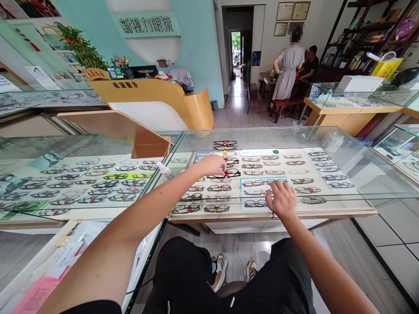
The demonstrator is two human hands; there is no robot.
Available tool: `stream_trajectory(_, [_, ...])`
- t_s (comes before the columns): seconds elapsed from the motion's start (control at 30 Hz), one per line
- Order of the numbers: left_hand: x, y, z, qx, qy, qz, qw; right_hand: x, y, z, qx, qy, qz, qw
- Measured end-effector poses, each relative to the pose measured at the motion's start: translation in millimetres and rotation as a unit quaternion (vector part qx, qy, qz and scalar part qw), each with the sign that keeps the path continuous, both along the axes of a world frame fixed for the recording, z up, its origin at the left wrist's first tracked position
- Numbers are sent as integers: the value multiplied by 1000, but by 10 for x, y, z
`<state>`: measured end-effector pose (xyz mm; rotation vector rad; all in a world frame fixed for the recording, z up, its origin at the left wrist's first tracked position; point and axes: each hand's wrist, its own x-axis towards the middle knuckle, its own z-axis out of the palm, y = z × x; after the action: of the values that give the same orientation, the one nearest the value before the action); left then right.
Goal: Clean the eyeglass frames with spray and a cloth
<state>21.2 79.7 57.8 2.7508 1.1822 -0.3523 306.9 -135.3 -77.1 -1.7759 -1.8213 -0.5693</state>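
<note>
My left hand point(213, 165) reaches over the glass display case with its fingers curled together at a pair of dark-framed eyeglasses point(233, 173). Two more dark pairs, including the far eyeglasses point(225, 144), line up beyond it and look to be on the glass top. Nearer the front edge, my right hand point(284, 198) is half curled above a teal-bordered card point(241, 196) bearing several eyeglasses. A thin dark tip point(273, 215) shows below its thumb; what the fingers hold, if anything, is hidden.
Rows of eyeglasses fill the glass case point(360, 203) and the left-hand case point(19, 150). A small white bottle point(165, 170) stands beside a raised wooden panel point(108, 124). Papers point(49, 279) lie at the lower left. Two people are at a table in the back.
</note>
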Motion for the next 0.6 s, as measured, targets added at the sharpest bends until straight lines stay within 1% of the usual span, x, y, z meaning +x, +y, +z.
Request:
stream_trajectory(0.1, [22,25,43,16,12,28,999,15,-3,-16,6,1,2,1000])
stream_trajectory(0.17, [20,-89,117,24,5,44,999,30,-8,-28,16,-2,4,1000])
stream_trajectory(0.2, [11,-198,164,27,-11,44,999,38,-10,-33,24,-7,4,1000])
stream_trajectory(0.23, [-7,-343,216,27,-41,33,998,47,-12,-37,31,-15,3,999])
stream_trajectory(0.27, [-34,-522,269,7,-67,26,997,56,-14,-40,37,-24,0,999])
stream_trajectory(0.3, [-71,-727,316,-31,-92,14,995,65,-16,-42,42,-32,-2,999])
stream_trajectory(0.33, [-120,-950,353,-78,-112,-15,990,74,-18,-44,45,-40,-4,998])
stream_trajectory(0.4, [-261,-1396,374,-174,-106,-94,975,93,-24,-50,47,-52,-8,998])
stream_trajectory(0.47, [-466,-1760,295,-251,-89,-133,955,116,-28,-63,49,-63,-11,997])
stream_trajectory(0.5, [-593,-1888,212,-297,-71,-140,942,128,-30,-70,50,-68,-13,996])
stream_trajectory(0.53, [-736,-1973,104,-345,-55,-137,927,141,-31,-78,51,-73,-16,996])
stream_trajectory(0.6, [-1068,-2025,-173,-434,-4,-114,894,165,-33,-89,48,-77,-21,996])
